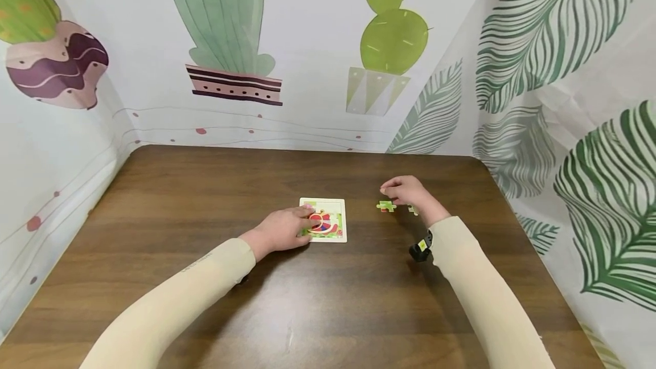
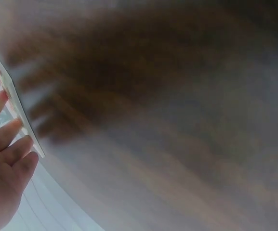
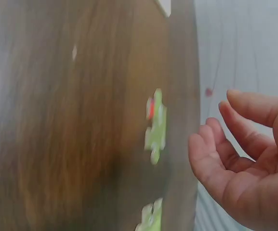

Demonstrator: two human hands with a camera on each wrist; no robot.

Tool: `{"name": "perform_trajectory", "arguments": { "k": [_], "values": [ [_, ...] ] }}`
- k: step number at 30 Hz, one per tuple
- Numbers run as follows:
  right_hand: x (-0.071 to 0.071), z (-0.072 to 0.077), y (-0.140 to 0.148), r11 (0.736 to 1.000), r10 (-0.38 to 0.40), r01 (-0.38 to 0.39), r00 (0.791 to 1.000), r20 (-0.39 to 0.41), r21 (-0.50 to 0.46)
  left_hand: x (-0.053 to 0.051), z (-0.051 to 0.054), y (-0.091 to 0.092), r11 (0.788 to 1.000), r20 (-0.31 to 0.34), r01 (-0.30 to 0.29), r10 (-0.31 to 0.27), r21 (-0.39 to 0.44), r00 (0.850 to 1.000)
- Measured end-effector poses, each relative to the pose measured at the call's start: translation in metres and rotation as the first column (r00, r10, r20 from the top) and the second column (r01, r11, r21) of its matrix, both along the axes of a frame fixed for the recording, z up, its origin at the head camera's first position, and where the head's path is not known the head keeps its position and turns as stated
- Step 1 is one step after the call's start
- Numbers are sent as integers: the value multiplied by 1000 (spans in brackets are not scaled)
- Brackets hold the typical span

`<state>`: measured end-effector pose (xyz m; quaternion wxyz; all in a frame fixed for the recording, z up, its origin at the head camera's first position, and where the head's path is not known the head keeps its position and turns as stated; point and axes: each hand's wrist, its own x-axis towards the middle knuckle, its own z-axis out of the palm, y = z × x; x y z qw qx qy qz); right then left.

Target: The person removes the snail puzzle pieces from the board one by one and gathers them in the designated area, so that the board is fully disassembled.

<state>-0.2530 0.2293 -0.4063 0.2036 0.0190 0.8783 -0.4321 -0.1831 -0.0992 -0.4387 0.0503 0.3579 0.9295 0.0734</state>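
Jigsaw board [image 1: 335, 208] lies on the wooden table [image 1: 220, 181], wood stretching from it to every edge. Left hand [image 1: 281, 230], fingers spread, rests across the board's left side. Right of the board, right hand [image 1: 407, 189], fingers loosely bent, hovers by two green puzzle pieces [image 1: 385, 206], partly hiding one.

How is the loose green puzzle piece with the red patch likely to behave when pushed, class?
The puzzle piece looks thin and small, so it is probably light. Lying flat on the smooth-looking table, it would likely slide rather than roll. Its narrow knobs might be its weakest spots.
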Motion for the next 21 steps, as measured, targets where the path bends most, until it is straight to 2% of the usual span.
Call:
{"name": "perform_trajectory", "arguments": {
  "k": [5,8,13,21],
  "values": [
    [6,5,-19,996,32,-30,999,15,-86,0,-1,3,1000,-43,9,-10,-12,999],
    [10,4,-34,990,24,-23,1000,9,-140,-1,-1,4,1000,-54,5,-6,-17,999],
    [16,-2,-57,976,-8,10,1000,9,-219,0,1,6,1000,-72,8,-8,-4,997],
    [23,-12,-88,939,-69,70,998,15,-336,8,4,6,1000,-81,26,-25,3,996]
  ]
}}
